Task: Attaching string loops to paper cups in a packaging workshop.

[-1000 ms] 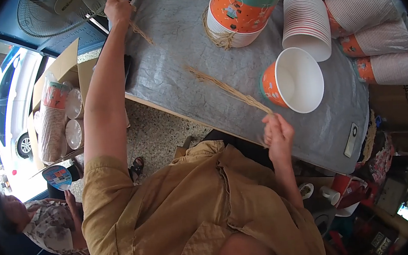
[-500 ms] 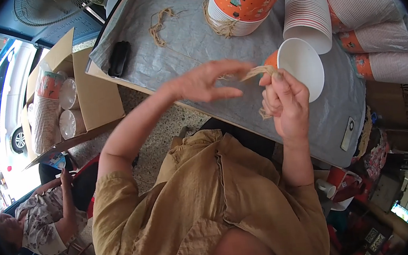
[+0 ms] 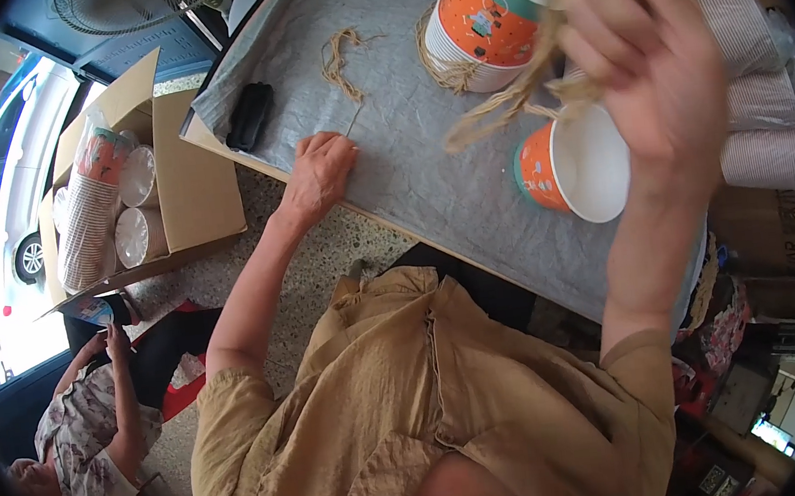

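At the near edge of the grey-covered table point(image 3: 428, 172): left hand point(image 3: 318, 174), palm down, fingers touching a thin strand point(image 3: 354, 121); whether pinched, cannot tell. Above the surface, rightward: twine point(image 3: 519, 92), clasped in right hand's point(image 3: 651, 57) curled fingers; loop end toward near edge, long axis slanting. Paper-bucket stack point(image 3: 488, 30): bound. Single bucket point(image 3: 593, 169): untied. Tying judged part done.

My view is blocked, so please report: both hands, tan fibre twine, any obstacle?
Right hand raised, gripping loose tan fibre twine. Left hand on grey-covered table, grip unclear. Possible obstacle: open orange-and-white paper tub, partly behind twine.
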Available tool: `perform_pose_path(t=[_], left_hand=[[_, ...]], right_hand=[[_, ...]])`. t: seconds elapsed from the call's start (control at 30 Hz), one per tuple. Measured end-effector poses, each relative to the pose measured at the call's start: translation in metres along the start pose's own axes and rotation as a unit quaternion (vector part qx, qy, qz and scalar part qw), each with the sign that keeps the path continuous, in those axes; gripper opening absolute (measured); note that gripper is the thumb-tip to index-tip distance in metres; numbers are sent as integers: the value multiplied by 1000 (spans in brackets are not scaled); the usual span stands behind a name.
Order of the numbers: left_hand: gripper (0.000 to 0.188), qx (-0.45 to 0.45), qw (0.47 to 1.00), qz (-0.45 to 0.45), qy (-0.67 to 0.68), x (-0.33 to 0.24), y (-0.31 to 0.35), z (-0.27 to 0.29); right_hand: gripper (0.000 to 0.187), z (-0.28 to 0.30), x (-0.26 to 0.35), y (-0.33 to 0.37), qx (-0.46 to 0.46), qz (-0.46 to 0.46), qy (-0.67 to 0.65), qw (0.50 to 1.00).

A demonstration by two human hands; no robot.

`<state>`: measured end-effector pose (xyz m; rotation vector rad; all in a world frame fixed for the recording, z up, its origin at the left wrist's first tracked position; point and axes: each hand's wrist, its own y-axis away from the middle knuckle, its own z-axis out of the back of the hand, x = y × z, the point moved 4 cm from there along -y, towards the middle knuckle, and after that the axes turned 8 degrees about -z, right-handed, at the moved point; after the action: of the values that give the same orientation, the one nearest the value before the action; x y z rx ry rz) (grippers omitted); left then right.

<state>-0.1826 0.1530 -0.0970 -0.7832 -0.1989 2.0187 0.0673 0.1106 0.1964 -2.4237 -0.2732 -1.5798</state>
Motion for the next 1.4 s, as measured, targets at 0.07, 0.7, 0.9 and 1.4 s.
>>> perform_pose_path(t=[0.07,0.7,0.9,1.4], left_hand=[[12,-10,999,47,1,0,4,9],[32,-108,943,314,-37,54,-61,-1],[25,-153,944,293,-1,73,-49,-4],[20,7,897,147,417,2,-101,91]], right_hand=[[27,-7,-7,-42,-22,-43,109,993],[15,120,-279,-86,-230,-216,-140,939],[21,68,-306,-25,-171,-249,100,948],[36,38,-184,-61,7,-86,364,927]])
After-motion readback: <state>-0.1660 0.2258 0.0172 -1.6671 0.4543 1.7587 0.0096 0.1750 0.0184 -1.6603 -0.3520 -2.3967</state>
